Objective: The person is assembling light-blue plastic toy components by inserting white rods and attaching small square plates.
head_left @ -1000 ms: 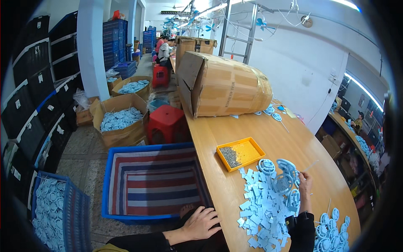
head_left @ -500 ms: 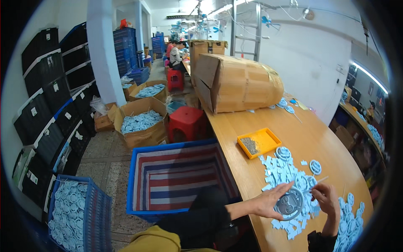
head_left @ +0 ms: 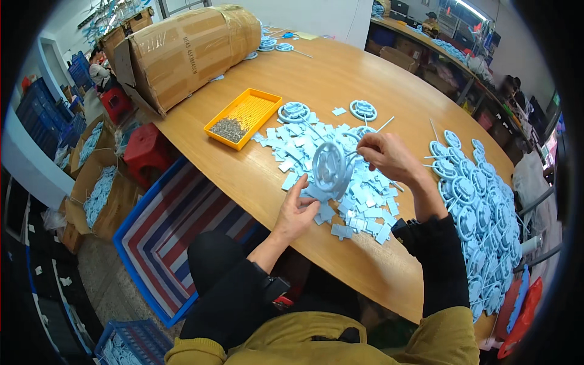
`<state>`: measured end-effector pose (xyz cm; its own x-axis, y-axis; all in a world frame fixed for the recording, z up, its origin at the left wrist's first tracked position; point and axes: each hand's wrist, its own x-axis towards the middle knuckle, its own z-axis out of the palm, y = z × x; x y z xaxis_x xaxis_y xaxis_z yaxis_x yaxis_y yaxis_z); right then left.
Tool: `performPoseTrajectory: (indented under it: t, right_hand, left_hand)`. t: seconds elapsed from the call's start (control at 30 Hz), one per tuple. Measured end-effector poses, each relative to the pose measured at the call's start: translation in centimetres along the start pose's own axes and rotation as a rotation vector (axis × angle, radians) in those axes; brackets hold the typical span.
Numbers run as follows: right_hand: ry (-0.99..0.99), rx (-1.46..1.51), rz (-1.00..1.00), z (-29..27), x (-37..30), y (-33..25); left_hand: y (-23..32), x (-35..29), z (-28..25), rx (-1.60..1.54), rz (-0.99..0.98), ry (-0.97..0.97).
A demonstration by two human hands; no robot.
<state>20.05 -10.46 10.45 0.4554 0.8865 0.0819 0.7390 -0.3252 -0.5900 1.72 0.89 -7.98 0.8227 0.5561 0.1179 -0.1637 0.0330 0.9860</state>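
My right hand (head_left: 389,159) pinches the thin stem of a round light-blue plastic piece (head_left: 331,169), which is tilted up above the table. The piece has a ring-shaped rim and a raised pattern inside. Just below and left of it, my left hand (head_left: 294,212) has its thumb and forefinger apart, and nothing shows gripped in it. Under both hands spreads a heap of small flat light-blue pieces (head_left: 365,210). Similar round pieces with stems, such as one round piece (head_left: 363,110), lie at the heap's far side.
A yellow tray (head_left: 263,96) with small grey metal parts sits beyond the heap. A big cardboard box (head_left: 188,52) lies at the far left. Many round blue pieces (head_left: 474,213) pile up on the right. A blue-rimmed bin with a striped lining (head_left: 176,234) stands left of the table.
The view has swung to the right. My left hand has come off the round piece and is now spread beside it, while my right hand holds the piece up by its stem.
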Motion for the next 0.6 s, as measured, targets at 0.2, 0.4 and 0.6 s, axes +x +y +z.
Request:
performPoseTrajectory:
  t: [0.2, 0.4, 0.6]
  right_hand:
    - [-0.007, -0.276, -0.185, -2.1, -1.1, -4.3]
    - [-0.244, 0.247, -0.022, -1.9, 0.4, -5.2]
    - [-0.394, 0.511, 0.08, -1.7, 2.1, 3.3]
  left_hand:
    - [9.4, 0.9, 2.2, 0.61, 0.479, 0.136]
    - [7.4, 4.1, 1.3, 0.366, 0.424, 0.128]
    - [4.6, 4.3, -2.2, 0.041, -0.051, 0.036]
